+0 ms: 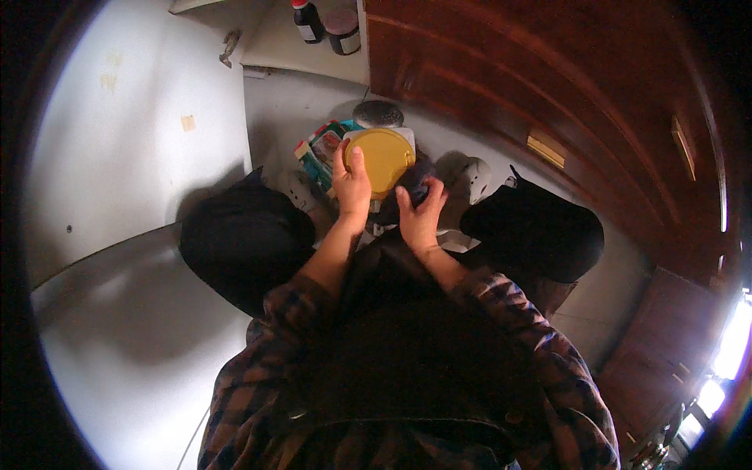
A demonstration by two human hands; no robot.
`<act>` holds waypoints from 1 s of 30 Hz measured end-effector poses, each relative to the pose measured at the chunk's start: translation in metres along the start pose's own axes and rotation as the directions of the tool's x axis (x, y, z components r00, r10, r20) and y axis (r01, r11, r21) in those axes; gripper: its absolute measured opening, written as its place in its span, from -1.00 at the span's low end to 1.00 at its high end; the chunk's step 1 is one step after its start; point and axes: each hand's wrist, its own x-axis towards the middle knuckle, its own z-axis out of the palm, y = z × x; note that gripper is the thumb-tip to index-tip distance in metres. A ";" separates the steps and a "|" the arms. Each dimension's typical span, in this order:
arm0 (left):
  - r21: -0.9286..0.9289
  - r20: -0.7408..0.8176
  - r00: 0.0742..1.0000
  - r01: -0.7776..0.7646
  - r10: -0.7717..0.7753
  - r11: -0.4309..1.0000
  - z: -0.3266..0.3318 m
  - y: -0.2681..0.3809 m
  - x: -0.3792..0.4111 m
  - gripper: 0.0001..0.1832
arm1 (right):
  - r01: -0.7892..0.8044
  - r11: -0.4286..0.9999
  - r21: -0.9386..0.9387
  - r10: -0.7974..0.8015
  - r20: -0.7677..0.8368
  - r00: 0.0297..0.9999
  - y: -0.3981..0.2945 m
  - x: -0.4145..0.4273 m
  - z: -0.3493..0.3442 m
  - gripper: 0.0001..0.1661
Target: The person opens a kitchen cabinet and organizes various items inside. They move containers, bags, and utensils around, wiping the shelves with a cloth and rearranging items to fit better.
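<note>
My left hand (351, 188) grips the near left side of a container with a round yellow lid (382, 161), its thumb lying on top. The container's body is mostly hidden beneath the lid. In my right hand (424, 217) is a dark, crumpled thing, probably a cloth (418, 176), held against or very near the lid's right edge. Just beyond the lid sits a dark, speckled round object (378, 114). Colourful printed packages (325, 144) lie to the left of it, partly covered by my left hand.
An open white cabinet door (147, 117) stands at left. Inside the cabinet, a dark bottle with a red cap (308, 23) and a jar (342, 35) stand on a shelf (305, 61). Dark wooden cabinet fronts (499, 70) run along the right. My shoe (476, 179) is on the floor.
</note>
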 end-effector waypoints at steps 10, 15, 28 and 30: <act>0.056 0.138 0.983 -0.129 0.121 0.990 -0.007 -0.030 0.007 -0.58 | 0.215 0.960 -0.178 -0.188 0.157 0.970 -0.027 0.091 0.004 -0.58; 0.103 0.162 0.980 -0.131 0.114 0.986 -0.011 -0.026 0.015 -0.59 | 0.546 0.829 -0.124 -0.468 0.381 0.797 -0.047 0.131 0.032 -0.61; 0.027 0.049 0.993 0.108 -0.109 0.994 -0.005 0.000 0.009 -0.47 | -0.461 0.887 -0.026 0.428 0.421 0.800 0.042 -0.014 -0.001 -0.31; -0.075 0.105 0.979 0.182 -0.174 0.980 -0.003 0.003 0.008 -0.38 | -0.551 0.811 0.198 0.498 0.260 0.827 0.032 -0.008 -0.001 -0.34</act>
